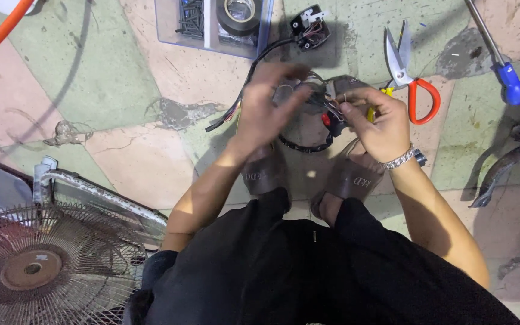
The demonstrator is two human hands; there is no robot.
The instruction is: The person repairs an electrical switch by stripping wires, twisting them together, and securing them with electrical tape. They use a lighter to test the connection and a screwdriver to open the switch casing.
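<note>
cracked tiled floor under hands' fingers on wired black switch housing

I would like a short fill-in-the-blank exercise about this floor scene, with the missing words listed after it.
1. The scissors on the floor have ____ handles.
2. The screwdriver at the upper right has a ____ handle.
3. The roll of black tape lies in a clear plastic ____.
4. Both hands, left hand and right hand, hold a wired switch unit above the person's ____.

Missing words: orange; blue; box; feet
</note>
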